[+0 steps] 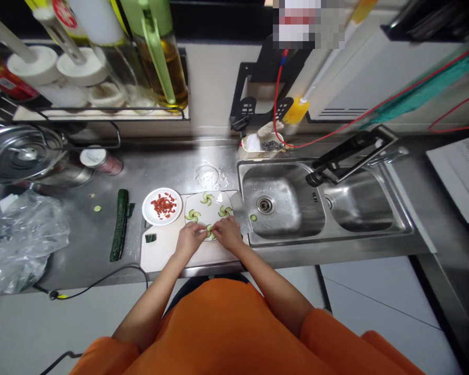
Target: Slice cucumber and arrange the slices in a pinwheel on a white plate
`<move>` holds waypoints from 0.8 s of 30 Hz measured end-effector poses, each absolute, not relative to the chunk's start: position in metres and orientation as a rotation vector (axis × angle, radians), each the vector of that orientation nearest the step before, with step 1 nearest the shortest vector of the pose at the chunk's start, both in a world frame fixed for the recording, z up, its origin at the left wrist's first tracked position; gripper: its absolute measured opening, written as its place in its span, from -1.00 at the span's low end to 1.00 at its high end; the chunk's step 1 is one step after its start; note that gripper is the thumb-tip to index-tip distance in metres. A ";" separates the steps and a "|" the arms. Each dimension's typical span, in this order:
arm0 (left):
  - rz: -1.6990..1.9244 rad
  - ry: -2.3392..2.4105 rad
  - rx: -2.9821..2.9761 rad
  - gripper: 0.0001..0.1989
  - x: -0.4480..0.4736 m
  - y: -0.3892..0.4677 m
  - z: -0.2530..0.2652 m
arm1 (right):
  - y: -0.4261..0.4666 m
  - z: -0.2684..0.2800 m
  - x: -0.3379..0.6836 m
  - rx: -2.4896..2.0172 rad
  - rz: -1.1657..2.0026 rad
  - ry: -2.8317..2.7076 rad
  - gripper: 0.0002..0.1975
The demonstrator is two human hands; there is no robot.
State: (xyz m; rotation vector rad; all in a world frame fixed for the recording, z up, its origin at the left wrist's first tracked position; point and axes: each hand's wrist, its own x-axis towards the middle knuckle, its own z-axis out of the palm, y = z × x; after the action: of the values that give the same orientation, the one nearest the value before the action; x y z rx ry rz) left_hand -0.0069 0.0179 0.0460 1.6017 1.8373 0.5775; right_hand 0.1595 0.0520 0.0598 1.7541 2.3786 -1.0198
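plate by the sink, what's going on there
A person in an orange top has the left hand and right hand together at the nearest cluster of cucumber slices on the white plate. Whether either hand pinches a slice is too small to tell. Three other clusters lie on the plate. Left of it is a round dish of red pieces, and farther left a long cucumber.
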 end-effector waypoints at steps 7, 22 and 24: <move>0.585 1.837 1.595 -0.87 -0.008 0.016 0.045 | 0.052 0.061 0.159 1.774 -1.043 2.372 -0.79; 0.627 1.840 1.579 -0.85 -0.010 0.016 0.050 | 0.049 0.061 0.166 1.809 -1.054 2.388 -0.82; 0.645 1.852 1.569 -0.85 -0.011 0.015 0.052 | 0.049 0.063 0.167 1.820 -1.057 2.390 -0.83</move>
State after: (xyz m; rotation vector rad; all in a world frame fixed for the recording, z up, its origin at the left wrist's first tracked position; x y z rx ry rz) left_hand -0.0109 0.0149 0.0516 1.5693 1.8521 0.6449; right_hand 0.1673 0.0493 0.0626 1.8199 2.3899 -1.0575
